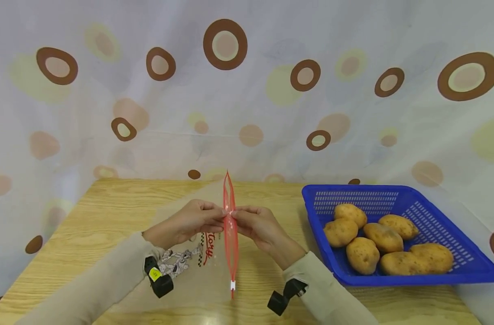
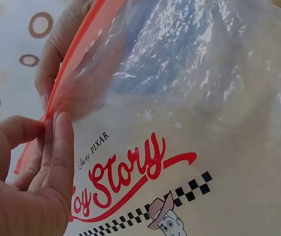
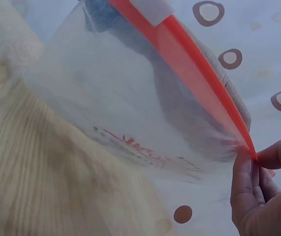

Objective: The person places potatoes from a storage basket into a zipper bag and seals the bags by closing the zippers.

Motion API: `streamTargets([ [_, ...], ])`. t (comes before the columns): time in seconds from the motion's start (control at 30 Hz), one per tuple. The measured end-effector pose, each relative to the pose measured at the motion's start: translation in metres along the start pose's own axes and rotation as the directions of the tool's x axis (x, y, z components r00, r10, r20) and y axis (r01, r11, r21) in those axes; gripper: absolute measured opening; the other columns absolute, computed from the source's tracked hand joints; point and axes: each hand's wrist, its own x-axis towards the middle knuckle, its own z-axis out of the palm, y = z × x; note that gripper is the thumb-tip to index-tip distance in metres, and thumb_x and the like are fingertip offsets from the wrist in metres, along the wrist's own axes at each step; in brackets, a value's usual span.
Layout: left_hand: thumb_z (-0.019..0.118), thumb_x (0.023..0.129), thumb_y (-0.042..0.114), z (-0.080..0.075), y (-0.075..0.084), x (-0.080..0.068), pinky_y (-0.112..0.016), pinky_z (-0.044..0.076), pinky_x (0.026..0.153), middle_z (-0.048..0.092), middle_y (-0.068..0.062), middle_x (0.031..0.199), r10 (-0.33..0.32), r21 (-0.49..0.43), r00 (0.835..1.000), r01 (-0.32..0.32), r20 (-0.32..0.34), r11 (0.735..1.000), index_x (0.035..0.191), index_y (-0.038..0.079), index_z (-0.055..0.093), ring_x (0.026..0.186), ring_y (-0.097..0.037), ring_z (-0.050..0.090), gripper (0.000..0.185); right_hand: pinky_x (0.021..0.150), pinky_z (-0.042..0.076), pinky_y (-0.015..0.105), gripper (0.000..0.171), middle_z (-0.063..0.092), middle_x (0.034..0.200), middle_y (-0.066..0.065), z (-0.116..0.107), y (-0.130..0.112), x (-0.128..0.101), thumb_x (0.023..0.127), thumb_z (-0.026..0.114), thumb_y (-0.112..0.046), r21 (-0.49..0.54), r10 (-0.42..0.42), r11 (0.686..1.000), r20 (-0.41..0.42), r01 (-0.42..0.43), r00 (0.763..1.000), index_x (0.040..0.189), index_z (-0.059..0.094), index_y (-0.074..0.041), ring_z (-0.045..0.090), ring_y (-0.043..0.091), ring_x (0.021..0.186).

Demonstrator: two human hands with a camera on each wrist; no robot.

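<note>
Both hands hold a clear zip bag (image 2: 219, 132) by its red zip edge (image 1: 232, 243), up in front of the body. My left hand (image 1: 192, 221) pinches one lip between thumb and fingers. From the other side, my right hand (image 1: 263, 228) pinches the opposite lip, its fingertips close to the left ones. The two red lips stand slightly apart, with a narrow gap above and below the fingers. A white slider (image 1: 232, 285) sits at the near end of the zip. Red "Toy Story" lettering (image 2: 125, 177) and a cartoon figure show on the bag's side.
A blue plastic basket (image 1: 401, 280) stands on the right of the wooden table (image 1: 125, 198), holding several potatoes (image 1: 362, 256). Behind the table hangs a white sheet (image 1: 255, 108) with brown and yellow circles.
</note>
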Motion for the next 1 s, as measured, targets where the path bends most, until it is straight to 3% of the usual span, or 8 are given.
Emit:
streamTargets([
  [0.3, 0.059, 0.095, 0.009, -0.006, 0.025, -0.006, -0.022, 0.060, 0.073, 0.068, -0.004, 0.083, 0.036, 0.017, 0.999, -0.036, -0.038, 0.999, 0.106, -0.009, 0.061, 0.076, -0.012, 0.067, 0.022, 0.070, 0.060, 0.022, 0.016, 0.064, 0.080, 0.002, 0.010, -0.025, 0.005, 0.093, 0.055, 0.000, -0.043, -0.013, 0.999, 0.024, 0.014, 1.000, 0.105, 0.058, 0.009, 0.065, 0.010, 0.072],
  [0.63, 0.059, 0.094, 0.010, -0.029, 0.063, -0.025, -0.022, 0.060, 0.074, 0.067, -0.004, 0.087, 0.059, 0.092, 0.995, -0.051, -0.085, 0.994, 0.103, -0.003, 0.060, 0.075, -0.011, 0.066, 0.015, 0.073, 0.061, 0.026, 0.002, 0.063, 0.082, 0.002, 0.002, -0.058, 0.006, 0.092, 0.061, -0.002, -0.199, -0.045, 0.978, 0.064, 0.057, 0.997, 0.092, 0.063, -0.002, 0.064, 0.010, 0.070],
  [1.0, 0.061, 0.093, 0.007, -0.051, 0.082, -0.042, -0.026, 0.060, 0.080, 0.068, -0.001, 0.087, 0.055, 0.113, 0.986, -0.037, -0.157, 0.993, 0.100, -0.003, 0.061, 0.077, -0.011, 0.066, 0.012, 0.073, 0.061, 0.027, 0.013, 0.064, 0.078, 0.001, -0.012, -0.087, 0.014, 0.089, 0.063, 0.001, -0.334, -0.095, 0.937, 0.032, 0.100, 0.995, 0.101, 0.062, 0.006, 0.064, 0.008, 0.069],
])
